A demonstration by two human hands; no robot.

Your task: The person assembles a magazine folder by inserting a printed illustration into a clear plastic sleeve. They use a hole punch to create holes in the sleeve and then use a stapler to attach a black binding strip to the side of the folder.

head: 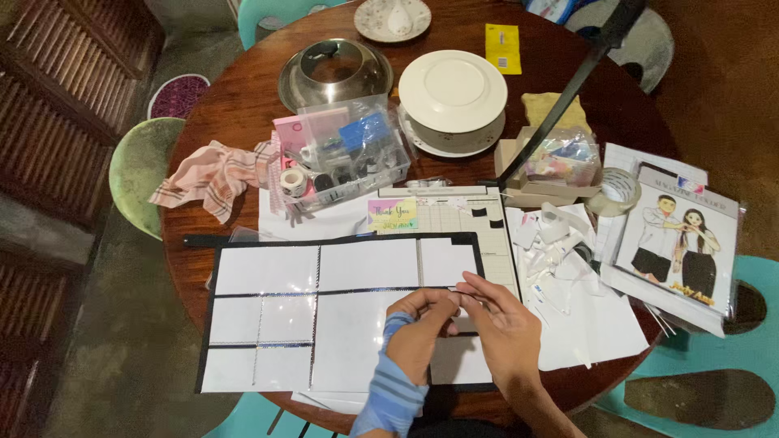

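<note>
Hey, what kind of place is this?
Probably a home dining table used for paper crafts: a round wooden table holds a covered dish, a tape roll and a black board under both hands.

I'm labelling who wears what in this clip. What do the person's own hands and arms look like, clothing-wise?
The left hand wears a blue fingerless sleeve with darker stripes, covering forearm, wrist and part of the palm; the fingers stay bare. The right hand and its forearm are bare: no sleeve, glove or watch visible.

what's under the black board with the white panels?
White paper sheets stick out below the black board at its near edge, and a cutting mat runs under its far right corner. The rest beneath is covered.
</note>
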